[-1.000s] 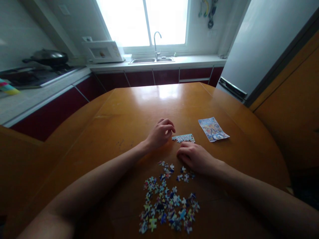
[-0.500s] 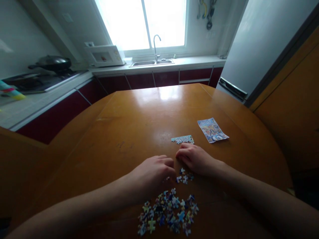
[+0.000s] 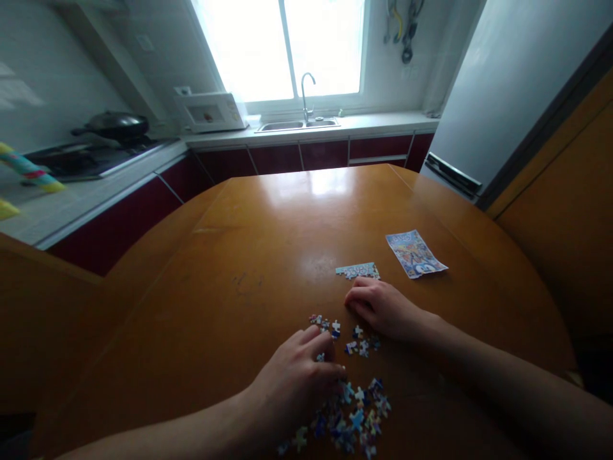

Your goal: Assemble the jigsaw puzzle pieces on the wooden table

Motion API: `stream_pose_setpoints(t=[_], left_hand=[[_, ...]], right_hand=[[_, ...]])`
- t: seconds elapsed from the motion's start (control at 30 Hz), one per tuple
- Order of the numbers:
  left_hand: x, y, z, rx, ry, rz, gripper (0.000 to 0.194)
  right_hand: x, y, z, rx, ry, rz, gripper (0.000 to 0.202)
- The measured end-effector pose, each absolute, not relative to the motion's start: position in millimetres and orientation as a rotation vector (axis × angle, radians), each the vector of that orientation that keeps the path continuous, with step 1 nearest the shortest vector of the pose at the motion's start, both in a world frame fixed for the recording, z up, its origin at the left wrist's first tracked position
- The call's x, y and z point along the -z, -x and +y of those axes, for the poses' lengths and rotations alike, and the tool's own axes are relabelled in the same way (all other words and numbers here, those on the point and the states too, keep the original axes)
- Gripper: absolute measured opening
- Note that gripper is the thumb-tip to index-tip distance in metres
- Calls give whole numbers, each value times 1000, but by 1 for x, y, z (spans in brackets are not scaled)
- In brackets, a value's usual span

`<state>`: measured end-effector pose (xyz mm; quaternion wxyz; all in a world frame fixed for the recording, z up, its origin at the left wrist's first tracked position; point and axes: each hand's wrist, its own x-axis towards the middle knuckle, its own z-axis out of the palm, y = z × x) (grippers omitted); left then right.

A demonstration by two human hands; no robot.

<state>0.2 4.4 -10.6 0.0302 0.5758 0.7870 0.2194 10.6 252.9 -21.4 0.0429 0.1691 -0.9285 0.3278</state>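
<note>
My left hand (image 3: 301, 364) is over the upper left of a pile of loose jigsaw pieces (image 3: 357, 418), its fingers curled. A small pale blue puzzle piece (image 3: 320, 358) shows between the thumb and forefinger. My right hand (image 3: 380, 306) rests on the table with bent fingers closed together; whatever is under the fingertips is hidden. Just beyond it lies a joined strip of puzzle (image 3: 358, 270) with a straight upper edge. Two small groups of loose pieces, one near my left fingers (image 3: 325, 324) and one below my right hand (image 3: 363, 347), lie apart from the pile.
A printed picture sheet (image 3: 416, 254) lies to the right on the brown wooden table (image 3: 268, 236). Past the table's far edge are a counter with a sink (image 3: 297, 124), a white microwave (image 3: 211, 113) and a stove with a black pan (image 3: 117, 124). A fridge (image 3: 517, 96) stands at right.
My left hand has come back toward me, from beside the right hand to over the pile, uncovering a small group of pieces. My right hand stays in place. The view has shifted slightly.
</note>
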Motion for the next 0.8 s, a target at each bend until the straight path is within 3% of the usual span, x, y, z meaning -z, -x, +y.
stream_pose_setpoints(t=[0.2, 0.4, 0.6, 0.8], left_hand=[[13, -2, 5, -652, -1694, 2364, 16], [-9, 16, 2, -880, -1332, 2159, 4], [-32, 79, -6, -850, -1002, 2158, 20], [-12, 101, -9, -747, -873, 2124, 26]], right_hand=[[22, -11, 254, -1012, -529, -2841, 18], [22, -11, 254, -1037, -546, -2834, 18], [21, -11, 255, -1048, -547, -2850, 18], [22, -11, 256, -1043, -560, -2858, 17]])
